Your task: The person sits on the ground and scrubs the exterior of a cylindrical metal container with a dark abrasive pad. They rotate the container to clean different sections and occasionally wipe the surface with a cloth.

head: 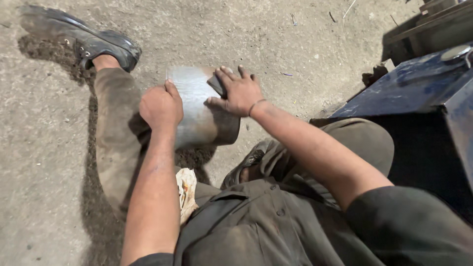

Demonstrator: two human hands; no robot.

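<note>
A shiny grey metal sheet piece (193, 101) rests tilted against my left leg, above the concrete floor. My left hand (160, 105) grips its left edge, fingers curled round it. My right hand (237, 91) presses a small dark pad (216, 83), seemingly an abrasive piece, flat against the sheet's upper right part. The fingers of that hand are spread over the pad, and most of the pad is hidden under them.
My left leg stretches out with a black shoe (84, 37) at the upper left. A crumpled dirty rag (186, 189) lies by my thigh. A dark blue metal box (419, 88) stands at the right, with metal bars behind it.
</note>
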